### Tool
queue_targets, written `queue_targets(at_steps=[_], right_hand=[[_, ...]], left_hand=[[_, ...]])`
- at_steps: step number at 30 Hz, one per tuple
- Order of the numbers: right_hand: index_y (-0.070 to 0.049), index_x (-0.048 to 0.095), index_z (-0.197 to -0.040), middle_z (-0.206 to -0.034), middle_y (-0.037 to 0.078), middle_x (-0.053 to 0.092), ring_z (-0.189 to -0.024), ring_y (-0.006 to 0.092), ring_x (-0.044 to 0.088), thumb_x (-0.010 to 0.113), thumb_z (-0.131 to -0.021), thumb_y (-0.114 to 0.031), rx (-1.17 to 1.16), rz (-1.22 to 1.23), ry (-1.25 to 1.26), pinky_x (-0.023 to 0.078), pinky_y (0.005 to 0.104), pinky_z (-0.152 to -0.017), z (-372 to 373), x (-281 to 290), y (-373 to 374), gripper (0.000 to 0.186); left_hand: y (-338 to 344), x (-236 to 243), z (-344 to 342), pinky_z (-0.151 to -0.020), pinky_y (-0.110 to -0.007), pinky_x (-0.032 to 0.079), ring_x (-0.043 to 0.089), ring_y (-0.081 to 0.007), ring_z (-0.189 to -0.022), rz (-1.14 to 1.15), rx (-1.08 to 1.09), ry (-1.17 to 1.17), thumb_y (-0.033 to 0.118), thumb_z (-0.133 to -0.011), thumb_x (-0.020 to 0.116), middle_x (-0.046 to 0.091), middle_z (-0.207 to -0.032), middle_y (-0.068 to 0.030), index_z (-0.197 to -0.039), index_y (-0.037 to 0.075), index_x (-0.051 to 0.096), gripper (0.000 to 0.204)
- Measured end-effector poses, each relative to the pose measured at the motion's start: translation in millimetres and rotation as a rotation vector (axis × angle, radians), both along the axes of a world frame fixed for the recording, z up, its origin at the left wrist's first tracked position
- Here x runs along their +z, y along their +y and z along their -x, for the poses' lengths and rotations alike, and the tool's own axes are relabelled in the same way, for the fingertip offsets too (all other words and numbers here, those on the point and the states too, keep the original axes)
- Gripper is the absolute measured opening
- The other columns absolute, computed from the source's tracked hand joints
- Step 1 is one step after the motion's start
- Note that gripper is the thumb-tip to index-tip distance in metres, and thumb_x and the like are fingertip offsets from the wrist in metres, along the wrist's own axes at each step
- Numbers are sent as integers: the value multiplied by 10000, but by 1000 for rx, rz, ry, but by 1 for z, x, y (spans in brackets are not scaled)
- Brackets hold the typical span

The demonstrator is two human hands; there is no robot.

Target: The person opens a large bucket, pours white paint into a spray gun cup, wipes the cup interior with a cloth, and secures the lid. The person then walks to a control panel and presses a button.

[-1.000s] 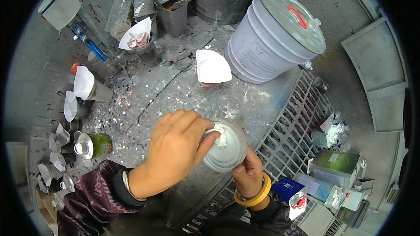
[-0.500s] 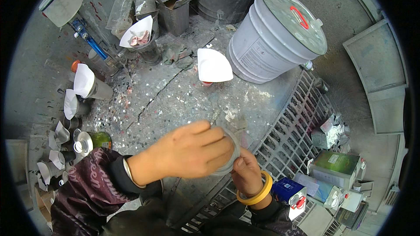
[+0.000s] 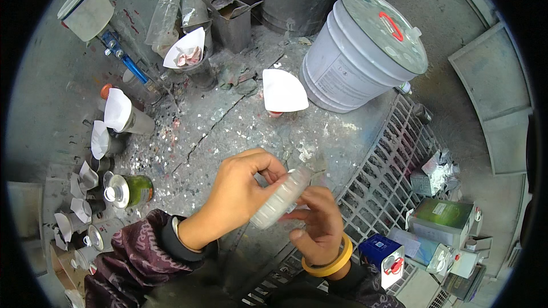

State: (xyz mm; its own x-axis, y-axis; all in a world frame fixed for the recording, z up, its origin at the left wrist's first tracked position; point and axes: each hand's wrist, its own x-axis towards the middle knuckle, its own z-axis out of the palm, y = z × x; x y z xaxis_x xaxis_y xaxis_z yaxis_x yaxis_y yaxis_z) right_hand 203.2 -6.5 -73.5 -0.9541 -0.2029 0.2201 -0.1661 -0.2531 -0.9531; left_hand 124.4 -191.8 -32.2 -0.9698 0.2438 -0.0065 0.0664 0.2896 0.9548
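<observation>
My left hand (image 3: pixel 242 191) pinches a round, translucent plastic lid-like piece (image 3: pixel 279 201) with a ribbed side wall. It is tilted on edge and a little blurred. My right hand (image 3: pixel 317 222) is at its right side. The fingertips there touch or nearly touch the rim, while the thumb stands apart from it. A yellow ring like a tape roll (image 3: pixel 333 262) sits around my right wrist. Beyond my hands, a white paper cone (image 3: pixel 284 92) stands on the floor over a small red-based thing, mostly hidden.
A large white drum (image 3: pixel 359 51) stands at the far right of the paper cone. Floor grating (image 3: pixel 374 168) runs along the right, with a blue can (image 3: pixel 379 252) and a green-topped can (image 3: pixel 442 219) near it. Cups with paper filters (image 3: pixel 117 111) line the left, beside a green tin (image 3: pixel 137 189).
The translucent piece has turned from nearly face-hidden to showing its ribbed side. My left hand has shifted its grip, and my right thumb has come away from the rim.
</observation>
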Motion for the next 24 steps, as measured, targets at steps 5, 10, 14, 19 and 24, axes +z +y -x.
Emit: queue_targets(at_steps=[5,10,14,19,24], right_hand=[[-64,288,-1421,-1397,115,475,-1313,250,519,944,-766,-291,-98,303,-192,454,426,-1109,2,-18,-6,955],[-36,313,-1476,-1431,117,482,-1339,233,505,859,-849,-408,-100,262,-328,399,393,-1138,3,-20,0,911],[5,290,-1563,-1483,130,496,-1372,220,495,643,-1007,-431,-3,387,-483,377,367,-1151,3,-14,4,790],[21,274,-1600,-1543,150,472,-1404,242,479,604,-1045,-390,-18,290,-493,365,382,-1167,5,-11,11,765],[35,291,-1592,-1535,152,483,-1405,247,477,640,-1022,-440,-9,213,-392,359,394,-1173,4,-11,14,820]], left_hand=[[7,2,2,-707,-408,539,667,-359,-792,112,-25,236,111,-849,781,673,-910,-144,-952,11,649,195],[4,-1,7,-771,-355,557,684,-325,-895,208,-120,369,78,-853,779,689,-1043,-124,-952,25,641,178],[-1,-5,13,-774,-385,564,677,-311,-933,306,-239,670,82,-824,790,677,-1087,-94,-964,47,648,202],[-4,-4,15,-787,-388,560,674,-293,-972,402,-239,708,91,-768,803,658,-1114,-86,-968,69,684,233],[-11,5,11,-817,-374,526,659,-259,-982,492,-241,897,117,-739,761,648,-1057,-62,-1036,109,742,298]])
